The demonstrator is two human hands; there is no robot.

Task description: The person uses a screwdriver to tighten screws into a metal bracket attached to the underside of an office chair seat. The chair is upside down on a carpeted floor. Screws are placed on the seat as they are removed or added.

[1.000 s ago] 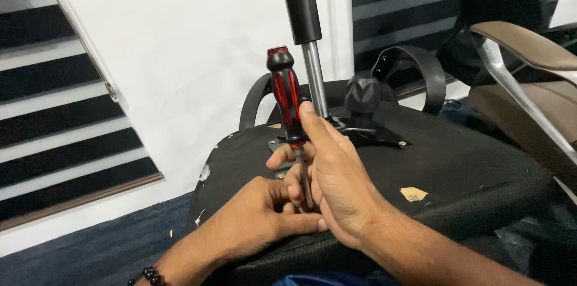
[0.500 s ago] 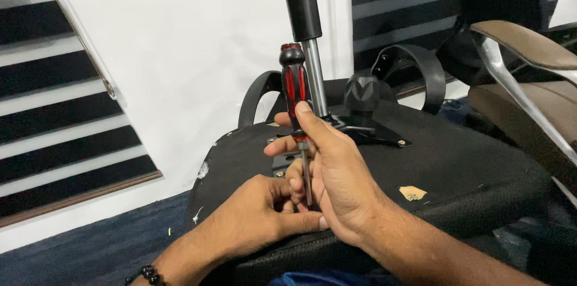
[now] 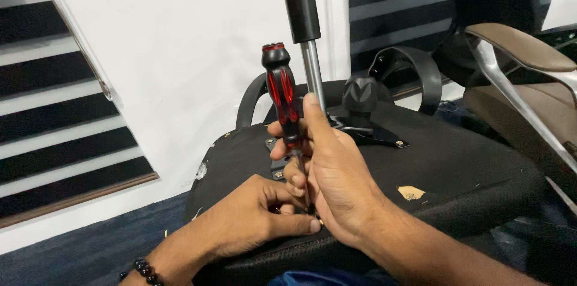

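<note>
The right hand (image 3: 336, 184) has its fingers closed round the lower grip of a red-and-black screwdriver (image 3: 282, 97), held upright with its tip down on the underside of an overturned office chair seat (image 3: 457, 166). The left hand (image 3: 252, 220) pinches its fingertips shut around the shaft near the tip, resting on the seat. Just behind rises the chair's gas-lift column (image 3: 303, 27).

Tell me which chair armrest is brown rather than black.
The padded armrest at far right on the upright chair with the shiny metal support is brown; the two looped armrests, and, on the overturned chair are black.
</note>
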